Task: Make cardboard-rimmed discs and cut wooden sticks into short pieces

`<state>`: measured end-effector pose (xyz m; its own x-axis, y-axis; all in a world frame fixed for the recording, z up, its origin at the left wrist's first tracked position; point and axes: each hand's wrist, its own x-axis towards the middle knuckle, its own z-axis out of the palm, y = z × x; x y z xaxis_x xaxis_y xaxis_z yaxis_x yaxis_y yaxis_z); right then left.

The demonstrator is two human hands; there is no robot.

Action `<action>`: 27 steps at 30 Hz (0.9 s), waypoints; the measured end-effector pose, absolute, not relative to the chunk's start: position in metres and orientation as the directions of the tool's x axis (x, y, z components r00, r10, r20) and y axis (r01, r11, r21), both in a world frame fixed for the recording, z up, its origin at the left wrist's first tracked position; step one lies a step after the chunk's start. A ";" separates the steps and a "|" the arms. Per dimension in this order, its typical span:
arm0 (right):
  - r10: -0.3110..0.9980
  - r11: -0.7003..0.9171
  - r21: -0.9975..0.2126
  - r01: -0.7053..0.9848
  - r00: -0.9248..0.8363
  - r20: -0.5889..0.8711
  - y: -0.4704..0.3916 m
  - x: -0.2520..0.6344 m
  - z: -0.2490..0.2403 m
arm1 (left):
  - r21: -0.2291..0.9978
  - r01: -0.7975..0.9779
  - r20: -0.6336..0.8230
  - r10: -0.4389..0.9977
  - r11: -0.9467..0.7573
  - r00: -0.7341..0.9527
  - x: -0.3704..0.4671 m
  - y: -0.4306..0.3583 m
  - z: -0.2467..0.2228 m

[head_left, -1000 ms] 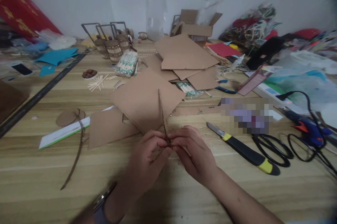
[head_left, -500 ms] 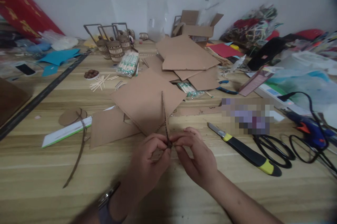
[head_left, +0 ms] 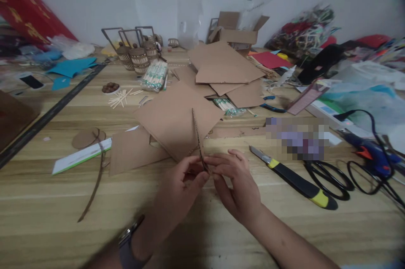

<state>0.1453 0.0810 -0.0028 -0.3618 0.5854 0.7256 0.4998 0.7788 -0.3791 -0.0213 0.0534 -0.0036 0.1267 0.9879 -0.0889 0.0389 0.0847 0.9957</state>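
A thin, dark-edged cardboard strip stands on edge in front of me, its far end pointing away over a sheet of brown cardboard. My left hand is closed, pinching the strip's near end between thumb and fingers. From the other side my right hand has its fingertips bent together against the same end. The exact contact there is partly hidden by the fingers. To the right of my right hand lies a utility knife with its blade out. A curved dark strip rests on the table left of my left hand.
Scissors and a blue glue gun lie at the right. Stacked cardboard and a bag of sticks sit further back. Small lidded buckets, loose sticks and a bowl of brown beads are back left.
The strip's far end has tipped slightly left, and its held end has shifted a little right. My right fingers have spread slightly along it. The tools lie in the same places.
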 end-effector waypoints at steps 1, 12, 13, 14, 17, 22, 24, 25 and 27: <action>0.583 0.773 -0.359 0.523 -0.363 0.727 0.080 0.145 -0.004 | 0.994 0.022 -0.110 0.983 0.108 0.144 -0.021 0.054 -0.003; 0.514 0.790 -0.202 0.578 -0.447 0.732 0.079 0.135 -0.012 | 0.960 -0.142 -0.224 0.966 0.242 0.130 -0.012 0.060 -0.001; 0.523 0.789 -0.215 0.576 -0.445 0.727 0.079 0.134 -0.012 | 0.964 -0.120 -0.222 0.967 0.237 0.121 -0.011 0.060 -0.002; 0.534 0.785 -0.233 0.575 -0.437 0.724 0.079 0.134 -0.012 | 0.967 -0.101 -0.222 0.968 0.233 0.114 -0.011 0.059 -0.002; 0.570 0.770 -0.303 0.562 -0.392 0.722 0.079 0.135 -0.014 | 0.968 -0.086 -0.228 0.969 0.236 0.098 -0.010 0.058 -0.003; 0.640 0.735 -0.409 0.540 -0.355 0.681 0.083 0.140 -0.015 | 0.972 -0.083 -0.209 0.972 0.219 0.110 -0.010 0.058 -0.002; 0.686 0.702 -0.481 0.526 -0.315 0.656 0.085 0.143 -0.014 | 0.974 -0.083 -0.201 0.972 0.212 0.126 -0.011 0.058 -0.002; 0.703 0.687 -0.513 0.514 -0.291 0.649 0.086 0.144 -0.013 | 0.974 -0.084 -0.196 0.971 0.209 0.138 -0.011 0.058 -0.002; 0.714 0.678 -0.543 0.495 -0.267 0.648 0.087 0.145 -0.012 | 0.975 -0.100 -0.183 0.970 0.200 0.163 -0.011 0.058 -0.004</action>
